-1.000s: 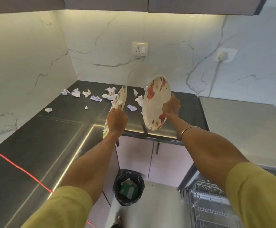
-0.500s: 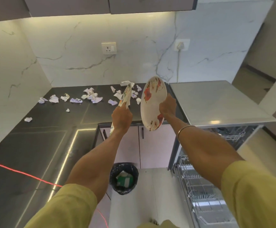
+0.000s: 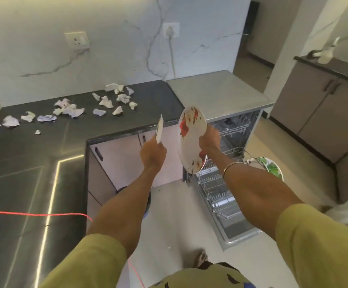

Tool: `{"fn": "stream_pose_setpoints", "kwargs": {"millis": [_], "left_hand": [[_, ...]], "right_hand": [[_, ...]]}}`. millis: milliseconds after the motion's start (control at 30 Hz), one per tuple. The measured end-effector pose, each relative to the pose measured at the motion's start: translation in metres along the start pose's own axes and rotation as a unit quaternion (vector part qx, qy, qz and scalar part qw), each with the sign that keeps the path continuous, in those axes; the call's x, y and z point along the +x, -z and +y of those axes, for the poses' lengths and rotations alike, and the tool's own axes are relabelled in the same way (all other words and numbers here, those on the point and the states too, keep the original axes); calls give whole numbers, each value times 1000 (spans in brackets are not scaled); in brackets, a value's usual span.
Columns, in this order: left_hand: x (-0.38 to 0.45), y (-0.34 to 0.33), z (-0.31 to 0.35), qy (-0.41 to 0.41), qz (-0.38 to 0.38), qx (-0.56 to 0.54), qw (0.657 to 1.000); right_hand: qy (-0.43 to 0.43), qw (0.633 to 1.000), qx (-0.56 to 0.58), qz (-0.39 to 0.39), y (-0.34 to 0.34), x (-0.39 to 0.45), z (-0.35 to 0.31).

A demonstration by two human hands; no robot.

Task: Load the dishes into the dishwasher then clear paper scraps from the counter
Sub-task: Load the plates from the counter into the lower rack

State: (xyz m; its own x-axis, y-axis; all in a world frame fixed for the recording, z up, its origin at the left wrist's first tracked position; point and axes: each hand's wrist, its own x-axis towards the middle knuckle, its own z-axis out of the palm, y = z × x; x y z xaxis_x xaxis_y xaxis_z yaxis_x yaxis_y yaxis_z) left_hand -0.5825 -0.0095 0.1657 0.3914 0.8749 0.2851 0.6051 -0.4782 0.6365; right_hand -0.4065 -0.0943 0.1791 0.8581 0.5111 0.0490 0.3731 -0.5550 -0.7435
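My right hand (image 3: 209,139) grips a large white plate with red flowers (image 3: 190,138), held on edge in the air. A second plate (image 3: 159,129), seen almost edge-on, stands upright in my left hand (image 3: 153,153). Both plates hang in front of the counter corner, left of the open dishwasher (image 3: 233,129). Its lower wire rack (image 3: 218,196) is pulled out over the door, and a green-leaf plate (image 3: 270,167) stands in it behind my right forearm. Several crumpled paper scraps (image 3: 69,109) lie scattered on the dark counter (image 3: 34,154) at the back left.
A red cord (image 3: 34,214) crosses the counter's near part. A grey worktop (image 3: 214,92) covers the dishwasher. A bin (image 3: 147,201) is mostly hidden behind my left forearm. Grey cabinets (image 3: 318,113) stand at the right across pale floor.
The view has swung right and down, bringing the open dishwasher and its rack into sight. Both hands have carried their plates rightward, away from the counter and towards the dishwasher.
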Motion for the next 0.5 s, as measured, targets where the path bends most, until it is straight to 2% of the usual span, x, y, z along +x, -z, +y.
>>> {"fn": "stream_pose_setpoints", "kwargs": {"millis": [167,333,500], "left_hand": [[-42,-31,42,-2,-42,-39,998],[-71,-74,88,-4,-76,-49,996],[-97,-117,142,19,-90,-39,995]], "right_hand": [[-53,998,-38,26,36,-9,59],[-75,996,-28,41,81,-4,115],[-93,995,-31,26,131,7,170]]}}
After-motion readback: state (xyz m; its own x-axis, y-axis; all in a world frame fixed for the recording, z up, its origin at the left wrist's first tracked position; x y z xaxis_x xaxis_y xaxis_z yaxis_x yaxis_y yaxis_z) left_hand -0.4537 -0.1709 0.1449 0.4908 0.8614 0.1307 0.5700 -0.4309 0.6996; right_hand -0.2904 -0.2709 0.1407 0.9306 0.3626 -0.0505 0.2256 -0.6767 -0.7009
